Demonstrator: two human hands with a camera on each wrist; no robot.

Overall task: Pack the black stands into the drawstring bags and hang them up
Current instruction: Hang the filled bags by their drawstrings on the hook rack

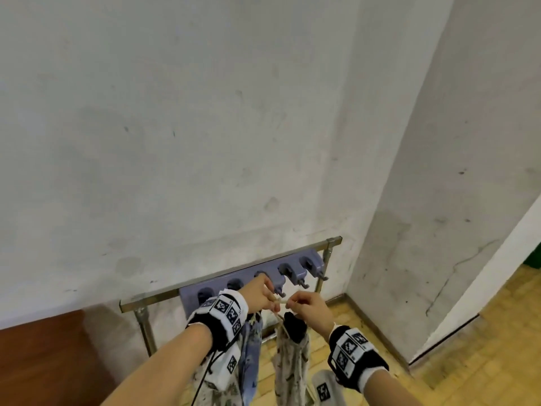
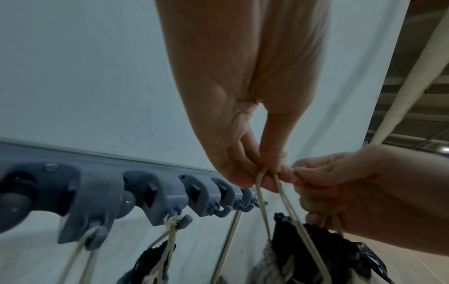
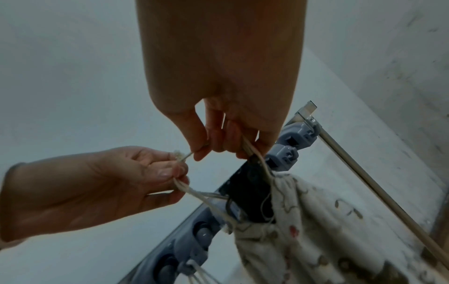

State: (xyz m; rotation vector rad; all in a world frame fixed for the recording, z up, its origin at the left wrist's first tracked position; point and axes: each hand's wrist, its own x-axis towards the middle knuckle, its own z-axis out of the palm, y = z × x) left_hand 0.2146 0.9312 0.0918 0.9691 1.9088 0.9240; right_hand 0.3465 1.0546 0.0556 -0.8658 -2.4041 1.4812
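A cream patterned drawstring bag [image 1: 291,364] hangs from its cord [image 1: 280,300] in front of a blue-grey hook rack [image 1: 292,271]. The black stand [image 1: 294,325] pokes out of the bag's mouth. My left hand [image 1: 270,297] pinches the cord's knotted end close to a middle hook. My right hand [image 1: 292,304] pinches the same cord just to the right. In the left wrist view the left hand [image 2: 264,173] grips the cord loop [image 2: 284,194] above the bag [image 2: 272,257]. In the right wrist view the right hand [image 3: 218,149] holds cords that run down to the bag [image 3: 316,221] and stand [image 3: 248,188].
Two other filled bags [image 1: 248,350] hang from the rack's left hooks [image 2: 177,221]. The rack is fixed to a metal rail frame [image 1: 330,244] against a grey wall. The hooks to the right [image 1: 304,284] are bare. A brown surface [image 1: 44,361] lies at the left, a white slipper [image 1: 325,388] on the floor.
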